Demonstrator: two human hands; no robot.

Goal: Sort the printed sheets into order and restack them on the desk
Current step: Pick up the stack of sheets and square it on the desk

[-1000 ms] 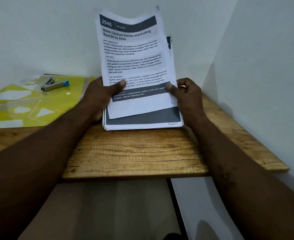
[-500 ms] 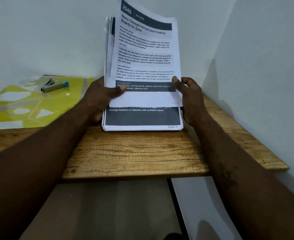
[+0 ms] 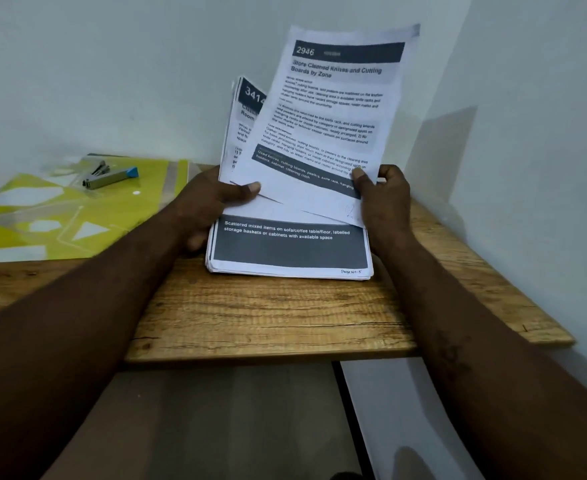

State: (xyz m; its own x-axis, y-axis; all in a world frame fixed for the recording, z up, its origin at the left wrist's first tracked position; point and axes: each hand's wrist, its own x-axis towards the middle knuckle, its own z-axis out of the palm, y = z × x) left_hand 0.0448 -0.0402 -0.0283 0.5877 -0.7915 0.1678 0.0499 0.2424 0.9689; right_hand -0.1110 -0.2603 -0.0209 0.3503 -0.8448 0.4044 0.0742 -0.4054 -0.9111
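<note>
A printed sheet headed 2946 (image 3: pixel 333 109) stands tilted to the right, and my right hand (image 3: pixel 382 199) pinches its lower right corner. Behind it, sheets with a 3414 heading (image 3: pixel 247 109) stand upright; my left hand (image 3: pixel 209 206) grips them at the lower left, thumb on the front. Below them the stack of printed sheets (image 3: pixel 288 249) lies on the wooden desk (image 3: pixel 271 317); its top page has a dark band and a handwritten page number at the bottom right.
A yellow patterned plastic folder (image 3: pixel 60 216) lies on the desk at the left, with a grey stapler with a blue tip (image 3: pixel 110 176) on it. White walls close the corner behind and at the right. The desk's front edge runs below the stack.
The 2946 sheet has swung to the right and lower, away from the sheets behind it, so the 3414 heading shows at the left. Both hands keep their hold.
</note>
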